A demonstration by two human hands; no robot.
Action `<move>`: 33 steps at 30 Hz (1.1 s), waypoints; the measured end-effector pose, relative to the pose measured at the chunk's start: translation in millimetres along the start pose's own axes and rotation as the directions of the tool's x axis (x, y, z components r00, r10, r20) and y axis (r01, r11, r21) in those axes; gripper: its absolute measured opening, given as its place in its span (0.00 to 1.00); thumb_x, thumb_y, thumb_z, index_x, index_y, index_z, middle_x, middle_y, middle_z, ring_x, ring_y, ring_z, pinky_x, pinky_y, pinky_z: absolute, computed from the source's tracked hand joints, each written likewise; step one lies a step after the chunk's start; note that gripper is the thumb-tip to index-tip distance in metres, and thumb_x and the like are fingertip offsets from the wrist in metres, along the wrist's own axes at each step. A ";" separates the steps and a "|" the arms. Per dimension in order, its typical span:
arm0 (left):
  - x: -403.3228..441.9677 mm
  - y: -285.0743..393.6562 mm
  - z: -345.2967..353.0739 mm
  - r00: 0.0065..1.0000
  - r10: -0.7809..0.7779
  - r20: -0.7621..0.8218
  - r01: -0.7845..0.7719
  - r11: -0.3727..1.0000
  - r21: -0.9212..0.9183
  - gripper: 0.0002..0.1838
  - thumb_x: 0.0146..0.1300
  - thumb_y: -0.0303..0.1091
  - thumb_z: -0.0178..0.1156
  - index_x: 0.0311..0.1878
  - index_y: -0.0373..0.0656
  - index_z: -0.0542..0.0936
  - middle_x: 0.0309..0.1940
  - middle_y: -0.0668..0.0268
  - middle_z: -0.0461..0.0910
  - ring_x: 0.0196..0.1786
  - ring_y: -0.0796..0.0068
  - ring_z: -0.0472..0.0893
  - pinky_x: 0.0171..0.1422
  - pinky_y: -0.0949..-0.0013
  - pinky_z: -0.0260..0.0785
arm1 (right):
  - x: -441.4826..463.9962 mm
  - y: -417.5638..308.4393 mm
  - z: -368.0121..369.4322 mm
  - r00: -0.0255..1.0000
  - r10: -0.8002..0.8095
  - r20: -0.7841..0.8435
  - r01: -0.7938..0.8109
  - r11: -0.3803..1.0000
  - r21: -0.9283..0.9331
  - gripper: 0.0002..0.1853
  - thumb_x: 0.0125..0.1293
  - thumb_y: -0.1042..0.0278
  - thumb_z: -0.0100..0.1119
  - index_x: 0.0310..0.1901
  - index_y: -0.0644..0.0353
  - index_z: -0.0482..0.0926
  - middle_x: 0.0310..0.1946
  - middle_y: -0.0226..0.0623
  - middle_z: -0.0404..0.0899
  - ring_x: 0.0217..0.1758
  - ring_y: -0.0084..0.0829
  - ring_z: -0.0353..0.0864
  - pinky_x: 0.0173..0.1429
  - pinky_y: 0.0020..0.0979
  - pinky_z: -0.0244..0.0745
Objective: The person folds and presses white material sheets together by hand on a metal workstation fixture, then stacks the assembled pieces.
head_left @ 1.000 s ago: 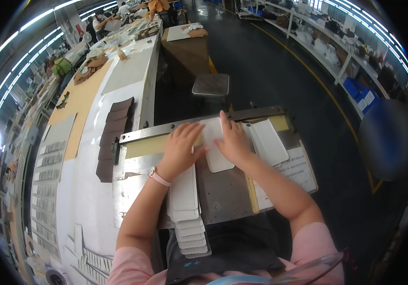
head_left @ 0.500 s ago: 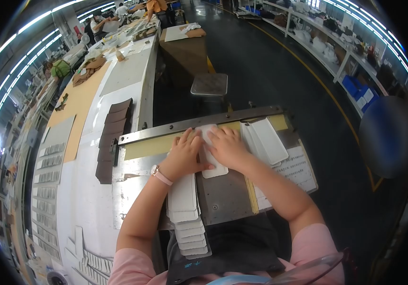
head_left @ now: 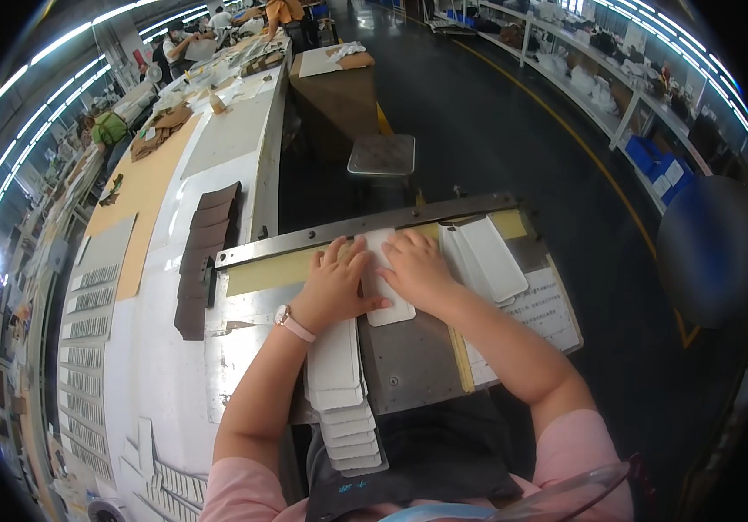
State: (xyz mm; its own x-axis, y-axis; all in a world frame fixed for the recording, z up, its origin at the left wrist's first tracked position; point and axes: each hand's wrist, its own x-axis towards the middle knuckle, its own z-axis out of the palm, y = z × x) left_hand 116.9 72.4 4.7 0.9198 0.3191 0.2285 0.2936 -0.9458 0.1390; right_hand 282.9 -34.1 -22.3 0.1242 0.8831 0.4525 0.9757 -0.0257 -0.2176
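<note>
A narrow white panel with rounded corners (head_left: 391, 311) lies flat on the metal plate (head_left: 409, 374), its far end by the metal bar. My left hand (head_left: 336, 283) rests at its left side, fingers spread, the thumb reaching onto its near part. From the right, my right hand (head_left: 417, 268) lies over the panel's edge with fingers extended and thumb bent inward. Under and in front of my left hand, a fanned stack of white panels (head_left: 335, 370) runs over the plate's near edge towards my lap. More white panels (head_left: 491, 257) lie overlapped right of my right hand.
A raised metal bar (head_left: 330, 229) borders the plate's far side. Overlapping brown pieces (head_left: 208, 252) lie on the long white table (head_left: 156, 374) at left. A stool (head_left: 382, 155) and a brown-covered stand (head_left: 335, 100) are ahead. Shelves (head_left: 600, 104) line the right; other people work far left.
My left fingers have lifted and spread slightly. The white panel and my right hand stay nearly in place; the whole view has shifted a little.
</note>
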 end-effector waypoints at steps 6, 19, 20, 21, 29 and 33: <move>-0.2 3.7 -3.9 1.000 0.018 -0.006 -0.018 1.000 0.023 0.45 0.49 0.66 0.68 0.63 0.43 0.75 0.66 0.60 0.71 0.70 0.51 0.64 0.72 0.46 0.53 | 0.0 0.9 -2.7 1.000 -0.005 -0.019 0.006 0.999 0.049 0.19 0.62 0.59 0.63 0.52 0.60 0.79 0.52 0.36 0.77 0.61 0.39 0.70 0.66 0.43 0.62; -1.0 2.4 -3.2 0.999 0.035 -0.022 -0.036 0.999 -0.016 0.41 0.51 0.62 0.69 0.61 0.43 0.75 0.66 0.57 0.68 0.71 0.50 0.63 0.71 0.47 0.55 | -0.6 -4.6 -9.9 0.997 0.049 0.059 -0.054 0.994 0.091 0.19 0.61 0.60 0.65 0.50 0.61 0.79 0.49 0.42 0.73 0.60 0.45 0.69 0.64 0.46 0.66; -0.6 0.1 0.4 0.998 0.047 -0.046 -0.048 0.999 -0.023 0.39 0.51 0.61 0.69 0.60 0.43 0.76 0.67 0.57 0.68 0.72 0.50 0.62 0.71 0.47 0.55 | -0.3 -2.4 -9.8 0.998 0.031 0.057 -0.036 0.995 0.093 0.19 0.61 0.60 0.65 0.51 0.61 0.79 0.49 0.42 0.73 0.60 0.46 0.69 0.64 0.46 0.66; 0.1 -0.5 1.0 0.996 0.060 -0.070 -0.062 0.998 -0.030 0.38 0.52 0.60 0.70 0.59 0.44 0.76 0.67 0.56 0.67 0.72 0.49 0.62 0.71 0.47 0.56 | -0.3 1.1 -9.9 0.998 0.013 0.055 -0.018 0.995 0.095 0.19 0.61 0.60 0.65 0.52 0.61 0.79 0.49 0.42 0.73 0.60 0.46 0.69 0.64 0.46 0.66; -2.3 6.9 -10.0 0.997 -0.014 0.072 0.018 0.998 -0.052 0.26 0.56 0.53 0.69 0.56 0.54 0.78 0.66 0.54 0.72 0.76 0.45 0.58 0.73 0.45 0.51 | -0.2 3.9 -12.8 0.999 0.041 -0.036 -0.047 0.983 -0.180 0.26 0.63 0.50 0.63 0.56 0.60 0.79 0.48 0.43 0.74 0.62 0.46 0.66 0.65 0.49 0.62; -5.3 1.1 -8.6 0.996 -0.034 0.080 0.045 0.990 -0.130 0.21 0.63 0.46 0.65 0.58 0.53 0.78 0.65 0.56 0.72 0.75 0.48 0.59 0.73 0.47 0.52 | 2.5 -6.5 -27.2 0.962 0.251 0.103 -0.219 0.942 -0.254 0.26 0.62 0.50 0.65 0.55 0.59 0.78 0.46 0.42 0.75 0.58 0.46 0.71 0.59 0.44 0.66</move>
State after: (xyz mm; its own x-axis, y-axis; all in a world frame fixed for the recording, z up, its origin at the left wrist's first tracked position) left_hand 110.2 70.3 12.0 0.9271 0.3455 0.1455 0.2979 -0.9146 0.2735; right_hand 281.7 -44.5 3.8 0.3461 0.8916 0.2919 0.9379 -0.3363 -0.0848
